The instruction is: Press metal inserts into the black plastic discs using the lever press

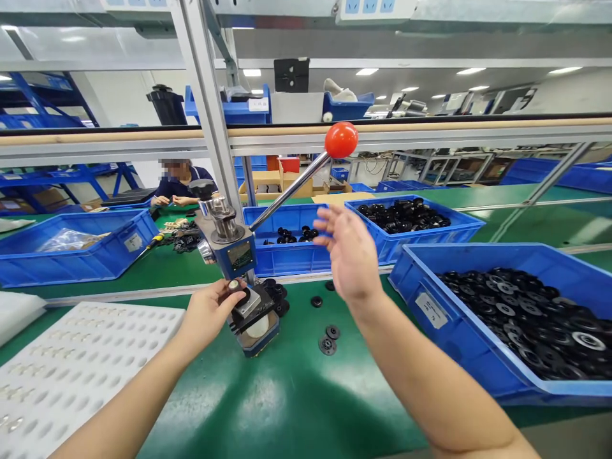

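My left hand pinches a small black round part with a pale top, at the metal fixture block of a hand lever press. The press's ram is just above my fingertips. Its lever slants up to the right and ends in a red ball knob. Below that knob my right hand is raised with fingers apart, holding nothing and slightly blurred. Black discs lie on the green table between the press and my right forearm, and more are heaped behind the fixture.
A white foam tray with rows of holes, some holding small shiny pieces, lies at left. Blue bins of black parts stand at right and behind the press. Another blue bin is at back left. A co-worker sits across the table.
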Action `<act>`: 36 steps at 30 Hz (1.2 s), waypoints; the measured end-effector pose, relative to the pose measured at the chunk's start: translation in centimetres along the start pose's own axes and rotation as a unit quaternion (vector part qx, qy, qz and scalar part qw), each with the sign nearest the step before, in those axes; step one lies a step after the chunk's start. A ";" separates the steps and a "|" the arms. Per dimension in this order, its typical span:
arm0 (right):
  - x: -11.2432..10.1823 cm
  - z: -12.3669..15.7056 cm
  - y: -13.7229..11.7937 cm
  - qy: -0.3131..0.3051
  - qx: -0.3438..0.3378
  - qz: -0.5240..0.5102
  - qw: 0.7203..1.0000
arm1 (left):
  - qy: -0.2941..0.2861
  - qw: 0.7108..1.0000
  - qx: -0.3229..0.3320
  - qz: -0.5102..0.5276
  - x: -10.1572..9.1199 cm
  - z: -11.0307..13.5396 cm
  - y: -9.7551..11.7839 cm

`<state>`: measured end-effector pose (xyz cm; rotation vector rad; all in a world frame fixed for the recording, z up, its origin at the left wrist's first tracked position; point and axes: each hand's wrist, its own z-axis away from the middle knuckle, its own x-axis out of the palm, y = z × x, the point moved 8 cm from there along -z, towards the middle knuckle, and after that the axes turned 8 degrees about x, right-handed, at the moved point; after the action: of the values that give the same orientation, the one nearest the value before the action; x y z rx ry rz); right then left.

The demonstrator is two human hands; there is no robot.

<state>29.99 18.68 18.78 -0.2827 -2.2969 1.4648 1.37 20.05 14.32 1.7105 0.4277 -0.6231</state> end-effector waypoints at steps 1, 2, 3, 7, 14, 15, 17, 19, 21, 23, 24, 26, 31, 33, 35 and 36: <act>0.4 -1.5 -2.5 -0.003 -0.012 -0.037 0.999 | 0.003 1.000 0.000 -0.003 -0.1 0.0 0.4; 0.8 -2.9 -4.7 -0.005 -0.014 -0.069 0.998 | 0.005 1.000 0.000 -0.004 -0.1 0.0 0.7; 1.2 -4.1 -6.5 -0.007 0.000 -0.101 0.995 | 0.007 1.000 0.000 -0.002 0.0 0.0 1.1; 2.8 -6.7 -10.0 -0.072 0.069 -0.184 0.978 | 0.010 1.000 0.010 -0.004 0.5 -0.2 1.8; -0.3 -4.3 -7.4 -0.027 -0.054 -0.214 0.975 | 0.015 0.999 0.027 -0.029 1.3 -0.6 1.0; -0.9 -3.6 -6.8 -0.010 -0.062 -0.211 0.976 | 0.012 0.999 0.029 -0.034 1.4 -0.6 1.0; -2.2 -2.3 -5.9 0.030 -0.077 -0.197 0.977 | 0.006 0.998 0.035 -0.045 1.6 -0.7 1.0; -3.2 -1.3 -5.3 0.066 -0.074 -0.178 0.979 | 0.003 0.998 0.037 -0.055 1.8 -0.8 0.8; -3.6 -0.8 -4.8 0.088 -0.052 -0.166 0.981 | 0.002 0.998 0.034 -0.056 2.0 -0.9 0.6; -3.7 -0.7 -4.5 0.096 -0.035 -0.161 0.982 | 0.006 0.998 0.036 -0.042 2.2 -0.9 0.5; -3.8 -0.6 -4.5 0.100 -0.032 -0.158 0.982 | 0.009 0.999 0.039 -0.035 2.3 -0.9 0.5; -3.9 -0.4 -4.2 0.109 -0.032 -0.152 0.982 | 0.013 0.999 0.040 -0.025 2.4 -0.8 0.5; -4.6 0.9 -3.0 0.144 -0.051 -0.143 0.978 | 0.002 0.999 0.037 -0.012 2.6 -0.8 0.3; -4.7 1.4 -2.9 0.151 -0.063 -0.133 0.977 | -0.002 0.999 0.036 -0.012 2.7 -0.9 0.1; -4.7 1.7 -3.1 0.152 -0.076 -0.123 0.978 | -0.005 0.999 0.035 -0.016 2.6 -0.8 0.1; -4.7 1.8 -3.1 0.152 -0.081 -0.122 0.977 | -0.003 0.999 0.036 -0.019 2.6 -0.8 0.1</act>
<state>33.60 14.09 19.89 -0.2414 -2.1177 1.0380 3.62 20.66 12.94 1.7720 0.4380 -0.6786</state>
